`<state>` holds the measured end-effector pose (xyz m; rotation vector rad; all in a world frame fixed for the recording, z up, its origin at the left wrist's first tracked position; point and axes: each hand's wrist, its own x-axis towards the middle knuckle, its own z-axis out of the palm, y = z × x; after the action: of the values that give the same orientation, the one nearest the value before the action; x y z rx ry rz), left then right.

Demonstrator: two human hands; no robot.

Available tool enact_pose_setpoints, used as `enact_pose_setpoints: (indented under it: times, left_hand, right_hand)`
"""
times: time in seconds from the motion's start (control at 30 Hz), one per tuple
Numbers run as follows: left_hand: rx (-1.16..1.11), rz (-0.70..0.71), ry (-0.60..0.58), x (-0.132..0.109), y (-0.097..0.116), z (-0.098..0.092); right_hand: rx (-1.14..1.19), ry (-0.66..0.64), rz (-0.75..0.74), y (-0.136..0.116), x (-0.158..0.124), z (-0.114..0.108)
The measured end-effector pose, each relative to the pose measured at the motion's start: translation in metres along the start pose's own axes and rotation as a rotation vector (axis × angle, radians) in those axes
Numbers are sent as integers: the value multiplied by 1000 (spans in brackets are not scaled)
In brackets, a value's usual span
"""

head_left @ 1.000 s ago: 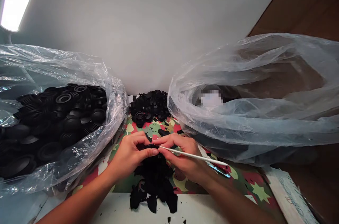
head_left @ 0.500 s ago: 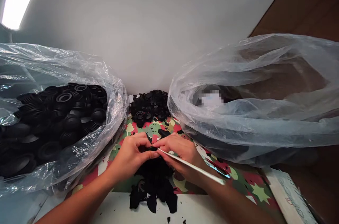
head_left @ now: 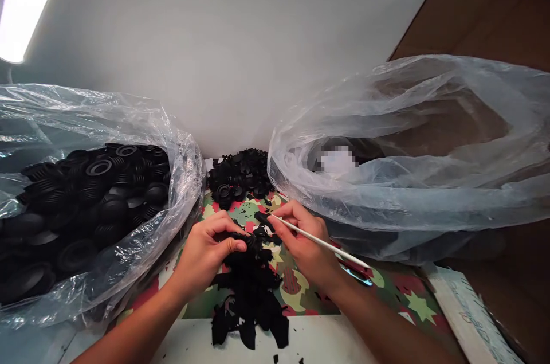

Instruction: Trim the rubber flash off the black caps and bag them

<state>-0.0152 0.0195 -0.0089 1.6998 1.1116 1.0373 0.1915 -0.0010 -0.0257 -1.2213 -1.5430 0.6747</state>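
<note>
Near the middle of the table, my left hand [head_left: 215, 243] pinches a small black rubber part [head_left: 241, 237] between thumb and fingers; much of the part is hidden. To its right, my right hand [head_left: 301, 233] grips a thin white stick [head_left: 322, 242], which slants down to the right across the hand. The hands are apart. Torn black scraps [head_left: 251, 295] lie in a heap below and between them, reaching onto a pale sheet [head_left: 318, 341]. One dark scrap [head_left: 263, 218] lies by the right fingertips; whether they touch it I cannot tell.
A clear bag [head_left: 189, 163] full of ribbed black rubber parts [head_left: 114, 206] stands at left. Another plastic bag [head_left: 408, 203] lies open at right. Black pieces [head_left: 240, 175] are piled at the back. A red and blue tool [head_left: 356, 275] rests on the patterned cloth [head_left: 419, 304], beside a pale board [head_left: 464, 309].
My right hand has moved up and right, away from my left hand, with the white stick still held. My left hand has shifted slightly left. The view has turned a little.
</note>
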Motion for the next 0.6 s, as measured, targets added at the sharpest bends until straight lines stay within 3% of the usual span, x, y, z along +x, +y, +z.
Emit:
enact_pose_setpoints:
  times: [0.2, 0.27, 0.4, 0.6]
  left_hand:
    - [35, 16, 7, 1, 3, 1]
    - [35, 2, 13, 1, 3, 1]
    - [-16, -44, -16, 1, 1, 3]
    - [-141, -31, -89, -1, 0, 7]
  right_hand:
    - [7, 52, -226, -9, -2, -2]
    - [76, 11, -279, -12, -4, -1]
    - [199, -133, -261, -13, -10, 5]
    - [219, -82, -283, -10, -13, 8]
